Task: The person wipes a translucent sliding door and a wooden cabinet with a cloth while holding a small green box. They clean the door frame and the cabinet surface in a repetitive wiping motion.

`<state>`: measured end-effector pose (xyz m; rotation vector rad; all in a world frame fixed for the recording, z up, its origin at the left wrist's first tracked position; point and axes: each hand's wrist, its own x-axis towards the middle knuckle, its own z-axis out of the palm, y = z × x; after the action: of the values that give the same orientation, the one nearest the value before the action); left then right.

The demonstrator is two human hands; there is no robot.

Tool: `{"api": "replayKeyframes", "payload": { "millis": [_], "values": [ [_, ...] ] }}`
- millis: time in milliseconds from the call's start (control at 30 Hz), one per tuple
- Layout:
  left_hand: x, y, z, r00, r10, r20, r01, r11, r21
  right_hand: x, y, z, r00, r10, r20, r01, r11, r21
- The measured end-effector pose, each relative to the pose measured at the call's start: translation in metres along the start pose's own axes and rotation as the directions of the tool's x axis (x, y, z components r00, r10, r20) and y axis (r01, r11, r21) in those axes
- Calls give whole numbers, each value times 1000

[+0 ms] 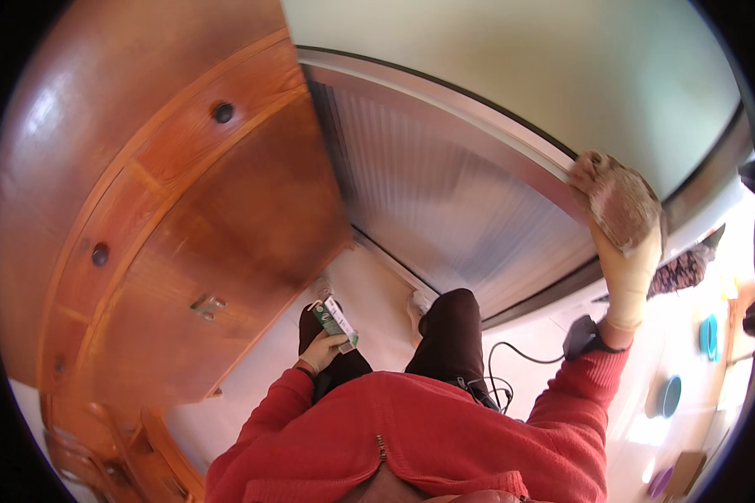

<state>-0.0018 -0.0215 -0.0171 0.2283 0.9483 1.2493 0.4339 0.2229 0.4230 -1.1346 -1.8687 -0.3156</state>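
Note:
My left hand (324, 351), in a pale glove, holds a small green and white carton (336, 322) low over my left leg. The carton bears print. At the upper right, my right hand (629, 251) is gloved too, with a brownish-pink cloth (623, 201) bunched in it. The cloth covers most of the fingers. It lies at the pale frame (535, 170) of a door or partition, near the corner below a frosted glass pane (516, 63). Contact with the frame is hard to judge from above.
On the left stands a wooden cabinet (239, 226) with round dark knobs, and a wooden chair (157, 446) is below it. A ribbed lower panel (428, 170) faces me. A black cable (497, 358) hangs by my right side. Teal basins (670, 396) lie on the floor at right.

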Motion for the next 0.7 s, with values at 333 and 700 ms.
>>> {"api": "replayKeyframes", "payload": {
  "millis": [333, 700],
  "values": [
    [1, -3, -4, 1000, 8, 14, -8, 1000, 5, -2, -17, 2, 996, 91, 17, -91, 996, 17],
    [9, -5, -6, 999, 11, 32, -12, 999, 44, 7, -30, 2, 993, 85, 85, -87, 996, 25]
  ]
}}
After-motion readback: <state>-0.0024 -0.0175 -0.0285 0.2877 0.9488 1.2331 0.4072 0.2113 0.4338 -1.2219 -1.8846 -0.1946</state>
